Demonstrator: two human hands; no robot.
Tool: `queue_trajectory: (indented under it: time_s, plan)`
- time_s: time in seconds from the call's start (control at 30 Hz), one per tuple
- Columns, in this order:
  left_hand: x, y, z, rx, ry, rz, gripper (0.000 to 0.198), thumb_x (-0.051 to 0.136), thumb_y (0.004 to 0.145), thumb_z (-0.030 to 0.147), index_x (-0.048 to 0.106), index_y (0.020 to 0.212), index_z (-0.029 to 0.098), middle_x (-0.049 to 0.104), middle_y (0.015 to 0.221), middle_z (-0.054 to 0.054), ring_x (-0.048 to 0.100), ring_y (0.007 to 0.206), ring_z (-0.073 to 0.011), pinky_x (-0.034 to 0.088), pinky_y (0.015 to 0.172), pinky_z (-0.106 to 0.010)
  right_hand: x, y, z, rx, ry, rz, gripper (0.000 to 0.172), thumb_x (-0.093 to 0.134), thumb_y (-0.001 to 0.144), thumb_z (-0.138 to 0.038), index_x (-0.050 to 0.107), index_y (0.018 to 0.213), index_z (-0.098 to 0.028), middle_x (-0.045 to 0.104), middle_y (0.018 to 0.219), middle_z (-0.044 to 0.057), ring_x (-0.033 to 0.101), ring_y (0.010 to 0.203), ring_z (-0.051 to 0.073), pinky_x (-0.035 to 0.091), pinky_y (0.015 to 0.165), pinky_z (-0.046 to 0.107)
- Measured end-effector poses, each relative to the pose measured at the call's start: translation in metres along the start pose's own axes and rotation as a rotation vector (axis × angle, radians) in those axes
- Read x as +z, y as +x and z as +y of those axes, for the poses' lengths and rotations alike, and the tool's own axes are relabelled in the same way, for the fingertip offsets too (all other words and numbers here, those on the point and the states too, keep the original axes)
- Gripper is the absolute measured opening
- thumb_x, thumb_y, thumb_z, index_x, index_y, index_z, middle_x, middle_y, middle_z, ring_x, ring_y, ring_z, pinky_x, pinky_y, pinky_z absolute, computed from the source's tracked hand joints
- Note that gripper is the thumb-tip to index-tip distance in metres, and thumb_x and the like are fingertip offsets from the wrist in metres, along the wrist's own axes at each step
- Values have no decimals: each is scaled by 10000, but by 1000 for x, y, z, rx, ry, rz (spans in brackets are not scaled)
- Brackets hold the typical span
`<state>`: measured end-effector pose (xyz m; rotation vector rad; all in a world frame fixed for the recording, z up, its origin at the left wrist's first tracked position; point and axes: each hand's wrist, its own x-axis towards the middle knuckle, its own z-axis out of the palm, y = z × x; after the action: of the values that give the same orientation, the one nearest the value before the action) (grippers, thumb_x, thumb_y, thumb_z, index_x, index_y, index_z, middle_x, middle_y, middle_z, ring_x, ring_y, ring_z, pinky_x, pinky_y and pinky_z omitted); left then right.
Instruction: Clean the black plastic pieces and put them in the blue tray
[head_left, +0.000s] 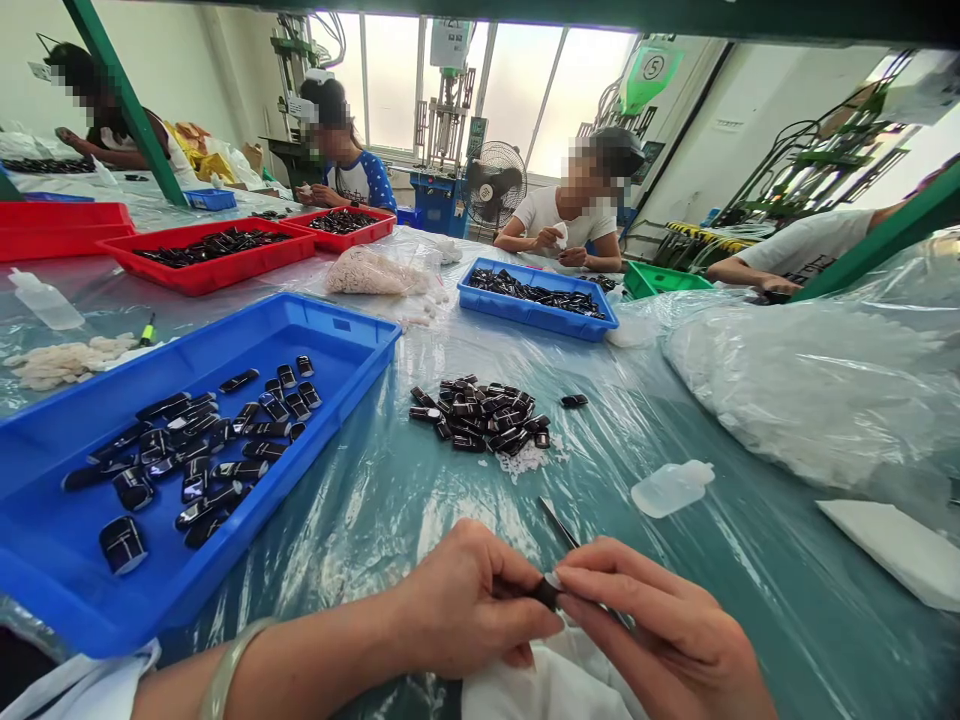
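My left hand (480,600) is closed, pinching a small black glossy piece (545,592) between thumb and forefinger. Against that piece's end, the closed fingertips of my right hand (660,620) grip a small whitish bit (553,579). A thin dark pointed tool (557,522) sticks out beyond my right fingers; whether the hand holds it is hidden. White cloth (555,680) lies beneath both hands. Past them, a heap of black glossy pieces (487,412) sits on the plastic-covered table (390,500), with white crumbs (525,458) at its near edge.
On the left stands a blue tray (315,420) with several black pieces. A squeeze bottle (673,488) lies to the right, near a large clear bag (810,370). Red trays (202,280) and another blue tray (536,312) are farther back. Several people sit across the table.
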<state>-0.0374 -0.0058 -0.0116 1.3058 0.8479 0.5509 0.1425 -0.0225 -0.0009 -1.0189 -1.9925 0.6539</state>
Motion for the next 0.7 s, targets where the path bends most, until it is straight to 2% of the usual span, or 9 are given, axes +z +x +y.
queue_trajectory:
  time_s: [0.43,0.7]
  plan:
    - [1,0,-1,5,28,22,204,547,679,239,521,504,138,504,445,20,517,443,-102,372,439,-172,3,0,2,-47,-32,-11,238,604,741,-41,671,848,-243,648,791,32,631,668,143,518,566,191]
    - [2,0,-1,65,111,49,233,524,694,208,470,475,147,485,425,26,505,423,-93,350,421,-162,4,0,4,-119,-42,-53,216,543,781,-33,624,882,-206,621,787,36,617,678,127,514,570,188]
